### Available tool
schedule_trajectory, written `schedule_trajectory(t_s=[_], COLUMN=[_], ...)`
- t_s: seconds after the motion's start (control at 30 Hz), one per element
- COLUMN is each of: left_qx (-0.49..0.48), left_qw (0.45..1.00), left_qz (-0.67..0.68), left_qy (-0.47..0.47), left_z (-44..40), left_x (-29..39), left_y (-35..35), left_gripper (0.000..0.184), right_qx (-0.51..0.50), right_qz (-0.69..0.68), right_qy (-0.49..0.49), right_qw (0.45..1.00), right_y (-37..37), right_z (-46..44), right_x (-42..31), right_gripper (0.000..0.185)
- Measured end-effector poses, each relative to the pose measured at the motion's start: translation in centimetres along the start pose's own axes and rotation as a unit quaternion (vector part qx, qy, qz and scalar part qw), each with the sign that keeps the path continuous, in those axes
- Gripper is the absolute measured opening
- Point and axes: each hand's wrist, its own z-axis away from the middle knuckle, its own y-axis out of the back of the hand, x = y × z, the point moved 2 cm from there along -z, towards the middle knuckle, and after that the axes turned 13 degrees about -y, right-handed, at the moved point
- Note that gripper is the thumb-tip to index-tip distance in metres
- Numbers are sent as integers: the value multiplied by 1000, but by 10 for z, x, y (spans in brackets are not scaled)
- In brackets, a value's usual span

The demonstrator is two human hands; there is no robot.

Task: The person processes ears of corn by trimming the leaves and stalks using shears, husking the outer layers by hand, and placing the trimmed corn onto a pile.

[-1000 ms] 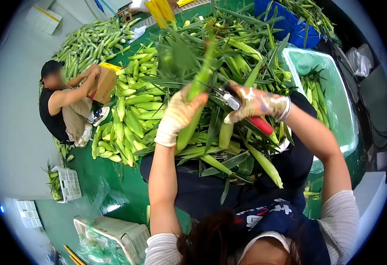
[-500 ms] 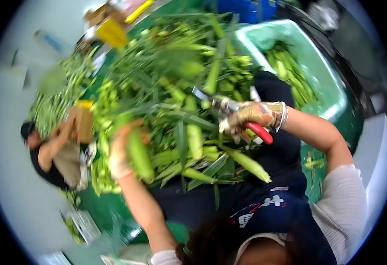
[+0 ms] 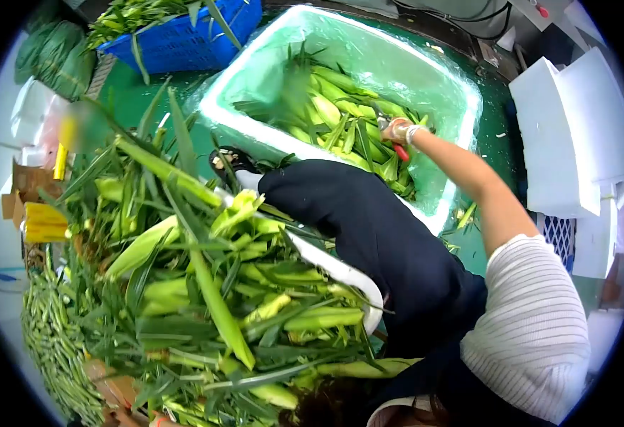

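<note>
My right hand [image 3: 399, 132], in a stained glove, reaches into the white foam box [image 3: 461, 107] lined with green plastic. It is closed on red-handled shears [image 3: 401, 152], which touch or lie just over the green corn ears [image 3: 347, 107] in the box. My left hand is out of view. Beside my dark-trousered leg, a large heap of corn ears and long leaves [image 3: 219, 306] fills the lower left. A white rim [image 3: 347, 274] shows at the heap's right side.
A blue crate [image 3: 191, 44] with leafy stalks stands at the upper left. White foam boxes [image 3: 554, 135] are at the right. A cardboard box [image 3: 34, 181] and a yellow box [image 3: 45, 222] are at the left edge. A co-worker's hand [image 3: 123, 416] shows at the bottom left.
The view has swung right toward the foam box. My right hand, still holding the shears, has moved from over the heap into that box. My left hand, earlier holding a corn ear, has left view.
</note>
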Motion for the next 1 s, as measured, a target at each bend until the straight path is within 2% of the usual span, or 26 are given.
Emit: schedule_trajectory(t_s=[0.07, 0.1, 0.13, 0.2, 0.23, 0.27, 0.3, 0.33, 0.37, 0.4, 0.43, 0.5, 0.53, 0.6, 0.67, 0.73, 0.8, 0.87, 0.9, 0.93, 0.97, 1.0], left_qx=[-17, -25, -34, -46, -52, -60, -69, -77, -81, -91, -96, -109, -111, -119, -130, -138, -158, -193, -195, -193, -229, -316], left_qw=[999, 997, 996, 993, 991, 990, 988, 987, 986, 985, 984, 983, 983, 983, 983, 983, 977, 957, 946, 933, 914, 889], left_qz=[-48, -66, -81, -104, -116, -126, -133, -138, -141, -146, -149, -149, -147, -139, -128, -107, -69, -10, 4, 16, 30, 18], left_qy=[13, 20, 24, 29, 34, 35, 34, 35, 32, 33, 32, 25, 21, 13, -16, -59, -128, -216, -260, -305, -334, -331], left_z=[7, 11, 15, 26, 31, 36, 41, 47, 53, 58, 63, 73, 80, 91, 98, 110, 130, 158, 189, 223, 279, 308], left_x=[-4, -4, -4, -1, -1, 2, 6, 9, 12, 16, 18, 27, 29, 34, 48, 66, 93, 122, 142, 164, 204, 231], left_y=[-13, -18, -21, -24, -22, -23, -21, -20, -20, -17, -12, -3, 2, 13, 19, 22, 8, -27, -56, -86, -123, -147], left_gripper=[51, 50, 50, 49, 49, 48, 48, 48, 47, 47, 46, 46, 45, 44, 44, 43, 42, 42, 40, 39, 39, 40], right_qx=[4, -21, -74, -5, -14, -25, -100, -172, -223, -204, -145, -82, -47, -83, -104, -123, -186, -119, -92, -18, 21, 39], right_qz=[-10, 12, -47, -68, 99, 256, 128, -24, -162, -119, -10, 87, 27, -2, -111, -287, -390, -422, -435, -393, -410, -414], right_qy=[-77, -66, -78, -54, 107, 263, 219, 165, 110, 47, 174, 140, 118, 103, 78, 110, 140, 238, 282, 320, 333, 353], right_qw=[997, 998, 993, 996, 989, 930, 962, 971, 955, 970, 974, 983, 991, 991, 985, 944, 891, 866, 850, 862, 849, 838], right_y=[-17, -23, -32, -38, -39, -46, -49, -28, -5, -28, -54, -73, -62, -51, -17, 15, 50, 86, 122, 140, 156, 167], right_z=[9, 10, 17, 44, 39, 41, 45, 77, 110, 98, 85, 90, 98, 84, 86, 106, 132, 170, 219, 246, 280, 308], right_x=[-2, -3, 0, -7, -16, -23, -15, -22, -29, -26, -24, -20, -18, -10, -2, 6, 12, 8, -2, -13, -29, -46], right_gripper=[47, 50, 49, 44, 43, 43, 44, 45, 47, 57, 57, 58, 58, 62, 61, 43, 38, 36, 39, 45, 55, 66])
